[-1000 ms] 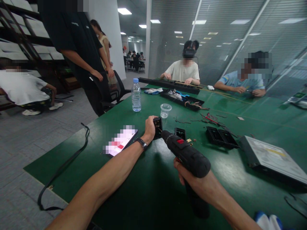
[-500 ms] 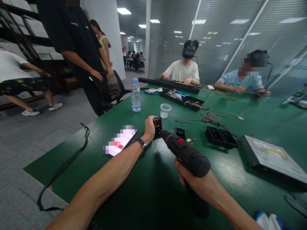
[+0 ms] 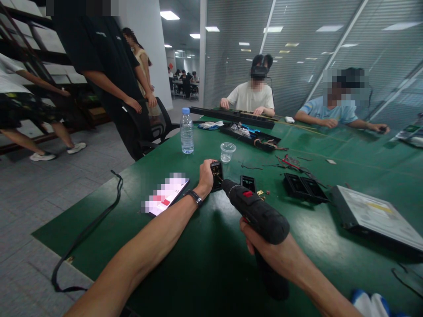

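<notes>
My left hand (image 3: 206,179) grips a small black plastic box (image 3: 217,175) from its left side, its open face with brass-coloured parts turned toward the drill. Wrapped round the handle of a black cordless drill (image 3: 259,213) is my right hand (image 3: 264,246). The drill's bit points into the box; whether its tip touches a screw is too small to tell. Just right of the chuck lies another black plastic piece (image 3: 248,183), beside small brass bits (image 3: 260,193). Left of my wrist a lit phone (image 3: 168,196) lies on the green table (image 3: 198,273).
A water bottle (image 3: 187,132) and a clear plastic cup (image 3: 228,152) stand beyond my hands. To the right are a black double frame (image 3: 306,188) and a flat metal-topped case (image 3: 380,215). A black strap (image 3: 95,224) hangs over the left edge. Two people sit opposite; others stand at left.
My hands, the box and the drill hold nearly the same place. The seated person at far right has stretched an arm outward, and the person at far left has shifted.
</notes>
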A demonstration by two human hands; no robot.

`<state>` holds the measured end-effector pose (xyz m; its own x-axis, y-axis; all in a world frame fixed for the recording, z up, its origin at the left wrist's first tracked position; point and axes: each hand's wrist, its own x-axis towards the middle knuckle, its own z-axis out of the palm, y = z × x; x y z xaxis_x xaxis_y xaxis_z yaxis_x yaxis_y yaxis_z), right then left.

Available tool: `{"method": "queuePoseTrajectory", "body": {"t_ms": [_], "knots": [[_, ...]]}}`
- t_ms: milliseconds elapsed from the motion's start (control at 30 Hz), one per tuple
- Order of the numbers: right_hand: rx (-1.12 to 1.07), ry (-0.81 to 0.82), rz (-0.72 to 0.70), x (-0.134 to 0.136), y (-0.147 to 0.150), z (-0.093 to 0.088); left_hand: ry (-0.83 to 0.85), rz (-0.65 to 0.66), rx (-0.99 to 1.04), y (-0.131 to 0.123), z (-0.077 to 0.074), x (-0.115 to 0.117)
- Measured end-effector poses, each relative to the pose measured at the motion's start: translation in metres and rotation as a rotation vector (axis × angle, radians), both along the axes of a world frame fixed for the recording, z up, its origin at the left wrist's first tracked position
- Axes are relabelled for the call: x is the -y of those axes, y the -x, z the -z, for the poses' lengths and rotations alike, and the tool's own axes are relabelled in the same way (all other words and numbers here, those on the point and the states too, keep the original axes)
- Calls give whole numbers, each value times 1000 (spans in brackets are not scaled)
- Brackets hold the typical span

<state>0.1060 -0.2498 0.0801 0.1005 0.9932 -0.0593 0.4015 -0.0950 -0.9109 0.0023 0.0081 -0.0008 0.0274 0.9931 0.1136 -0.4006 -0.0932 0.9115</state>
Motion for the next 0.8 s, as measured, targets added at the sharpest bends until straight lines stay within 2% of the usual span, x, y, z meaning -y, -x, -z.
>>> {"method": "queuePoseTrajectory", "body": {"t_ms": [800], "knots": [[4,-2,19,-1,1,1,24,11,0,0,-2,0]]}}
